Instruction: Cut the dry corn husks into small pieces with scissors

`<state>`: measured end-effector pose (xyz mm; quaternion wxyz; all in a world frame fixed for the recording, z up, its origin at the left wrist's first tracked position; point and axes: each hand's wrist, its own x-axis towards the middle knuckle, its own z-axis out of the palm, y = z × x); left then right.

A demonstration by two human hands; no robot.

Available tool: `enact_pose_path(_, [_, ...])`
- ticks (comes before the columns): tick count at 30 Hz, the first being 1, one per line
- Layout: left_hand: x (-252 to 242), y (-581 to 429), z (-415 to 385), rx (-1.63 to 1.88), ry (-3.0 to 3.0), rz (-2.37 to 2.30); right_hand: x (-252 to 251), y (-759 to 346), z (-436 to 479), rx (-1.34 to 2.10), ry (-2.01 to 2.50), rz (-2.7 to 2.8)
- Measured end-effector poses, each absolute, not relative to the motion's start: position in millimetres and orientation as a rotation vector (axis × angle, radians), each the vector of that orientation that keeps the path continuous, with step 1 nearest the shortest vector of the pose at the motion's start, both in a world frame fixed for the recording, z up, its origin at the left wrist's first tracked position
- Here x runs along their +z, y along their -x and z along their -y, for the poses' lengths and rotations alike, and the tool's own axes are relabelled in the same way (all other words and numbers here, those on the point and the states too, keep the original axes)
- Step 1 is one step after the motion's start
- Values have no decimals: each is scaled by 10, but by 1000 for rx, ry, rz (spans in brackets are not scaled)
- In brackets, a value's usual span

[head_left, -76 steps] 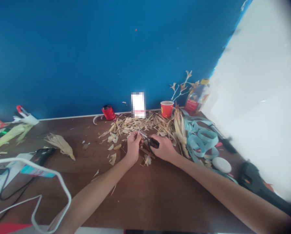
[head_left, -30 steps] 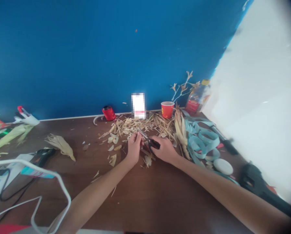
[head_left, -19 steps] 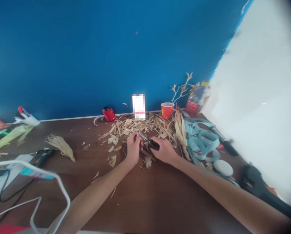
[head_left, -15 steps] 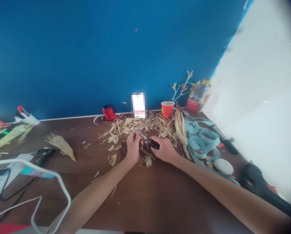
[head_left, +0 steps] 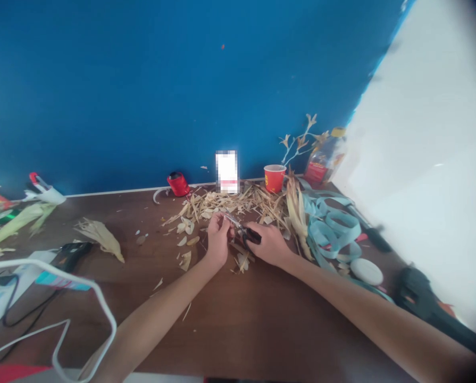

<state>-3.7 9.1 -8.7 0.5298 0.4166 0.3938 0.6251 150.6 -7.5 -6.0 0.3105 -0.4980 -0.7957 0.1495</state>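
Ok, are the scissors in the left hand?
No, the right hand holds the scissors, while the left hand is at their far end.

Seeing 1 left hand [head_left: 217, 238], 1 right hand [head_left: 267, 243] and 1 scissors [head_left: 241, 228] mid-frame, 3 husks [head_left: 102, 238] (two left, one right of center), 1 red cup [head_left: 275, 179] plus 1 bottle [head_left: 316, 170] right too, 1 white disc [head_left: 366, 272] lower right.
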Motion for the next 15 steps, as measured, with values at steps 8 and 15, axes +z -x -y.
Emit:
enact_pose_path(8, [-54, 32, -76, 1469, -979, -924, -61, -1517, 67, 394, 1320, 2112])
enact_pose_path(15, [-56, 22, -80, 1432, -1039, -949, -49, -1511, 72, 388, 1347, 2048])
